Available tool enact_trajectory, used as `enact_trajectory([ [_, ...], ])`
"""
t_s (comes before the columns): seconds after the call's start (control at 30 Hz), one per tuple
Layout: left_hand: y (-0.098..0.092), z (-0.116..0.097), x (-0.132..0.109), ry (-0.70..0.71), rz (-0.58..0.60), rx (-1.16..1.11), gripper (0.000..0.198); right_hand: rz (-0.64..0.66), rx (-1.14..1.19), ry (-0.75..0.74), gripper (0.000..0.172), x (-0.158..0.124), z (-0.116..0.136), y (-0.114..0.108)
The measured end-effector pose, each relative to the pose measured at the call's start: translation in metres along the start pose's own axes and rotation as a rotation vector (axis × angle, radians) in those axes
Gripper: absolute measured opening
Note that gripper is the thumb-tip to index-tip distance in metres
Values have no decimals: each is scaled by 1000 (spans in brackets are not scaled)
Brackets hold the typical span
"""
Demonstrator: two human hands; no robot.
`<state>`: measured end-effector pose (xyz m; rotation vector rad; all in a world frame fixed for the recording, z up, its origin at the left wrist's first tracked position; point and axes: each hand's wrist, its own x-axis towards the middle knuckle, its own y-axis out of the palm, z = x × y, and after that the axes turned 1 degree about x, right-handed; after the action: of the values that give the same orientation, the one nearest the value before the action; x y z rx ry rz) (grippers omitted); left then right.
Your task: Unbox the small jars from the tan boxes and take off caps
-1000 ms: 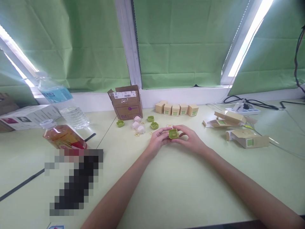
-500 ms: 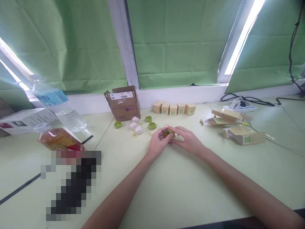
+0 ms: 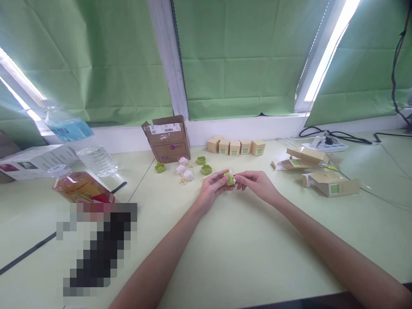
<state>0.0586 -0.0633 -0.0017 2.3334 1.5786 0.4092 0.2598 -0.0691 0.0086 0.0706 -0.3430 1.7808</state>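
Head view: left hand (image 3: 212,189) grips green piece (image 3: 229,179); right hand (image 3: 258,184) bunched at its edge, hold unclear. Carton (image 3: 163,152) bears barcode label (image 3: 165,128), purple print (image 3: 177,147), both unreadable.

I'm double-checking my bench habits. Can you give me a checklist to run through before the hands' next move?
1. Green piece held in left hand: ok.
2. Right hand gripping that piece: cannot tell; its fingers are right beside it.
3. Underside of the held piece: cannot tell.
4. Amber drink bottle away from both hands: ok.
5. Opened carton folded shut: not ok, flaps spread.
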Motion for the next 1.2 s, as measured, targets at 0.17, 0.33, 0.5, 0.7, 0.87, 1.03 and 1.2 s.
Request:
enact_trajectory([
  [0.17,1,0,0,20,27,7,49,18,96,65,40,0,3,-3],
  [0.33,2,2,0,45,24,13,49,52,126,99,39,0,2,-5],
  [0.5,2,3,0,45,25,21,47,-30,62,28,35,1,-3,-4],
  [0.7,2,3,1,38,33,26,48,-81,-92,-81,28,-2,-4,-1],
  [0.87,1,4,1,40,28,36,48,-77,-108,-96,27,-3,-4,-1],
  [1.03,-1,5,1,27,31,45,49,-64,-121,-92,27,-3,-4,-1],
  [1.2,-1,4,0,24,42,34,50,-58,-119,-78,29,-4,-5,0],
])
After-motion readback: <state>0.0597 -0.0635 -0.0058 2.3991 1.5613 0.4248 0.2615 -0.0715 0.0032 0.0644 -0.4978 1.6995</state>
